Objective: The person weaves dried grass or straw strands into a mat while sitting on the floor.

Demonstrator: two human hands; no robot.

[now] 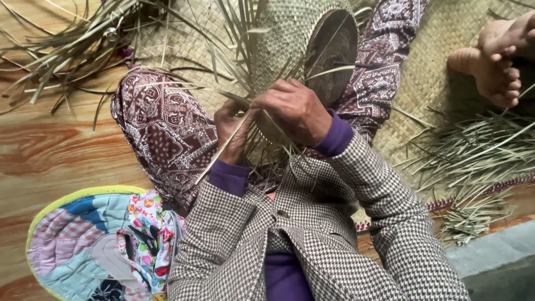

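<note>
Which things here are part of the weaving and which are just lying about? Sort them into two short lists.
In the work:
left hand
right hand
woven basket
loose strips at its edge

Lying about:
patchwork cushion
strip pile on the right
strip bundle at upper left
woven mat
another person's feet

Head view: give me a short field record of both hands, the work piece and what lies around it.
left hand: pinching a loose leaf strip at the basket's edge
right hand: on top of the weave, fingers curled over strips
basket: half-woven, lying on the lap, mouth to the right, loose strips fanning out
surface: woven mat over a wood floor
left of the person: patchwork cushion, pile of strips
right: more strips, another person's feet
</note>
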